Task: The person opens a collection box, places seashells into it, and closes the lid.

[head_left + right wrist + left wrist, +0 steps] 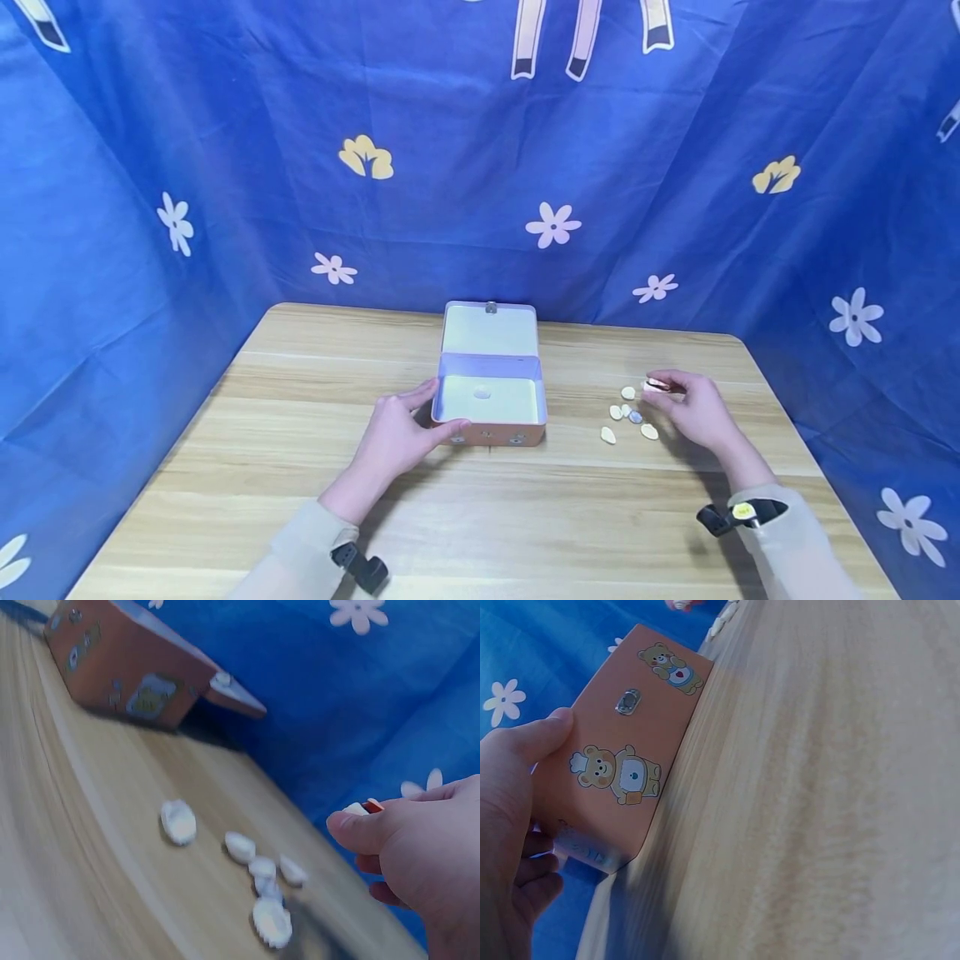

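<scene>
An orange-brown tin box (517, 435) printed with cartoon bears stands on the table, its white-lined lid (490, 329) tipped back. One pale oval piece, perhaps a shell (482, 394), lies on the box floor. My left hand (401, 429) grips the box's left front corner, the thumb on the front wall. To the right, my right hand (693, 408) pinches a small white and reddish-orange piece (357, 810) above the table, mostly hidden by the fingers. Several pale seashells lie left of that hand, among them a ribbed shell (271, 922) and a bluish one (635, 417).
The wooden table (525, 517) reaches back to a blue patterned curtain (450, 167), which hangs behind it and on both sides. Black straps with small devices (360, 568) are worn on both wrists. The shell group lies between the box and the right hand.
</scene>
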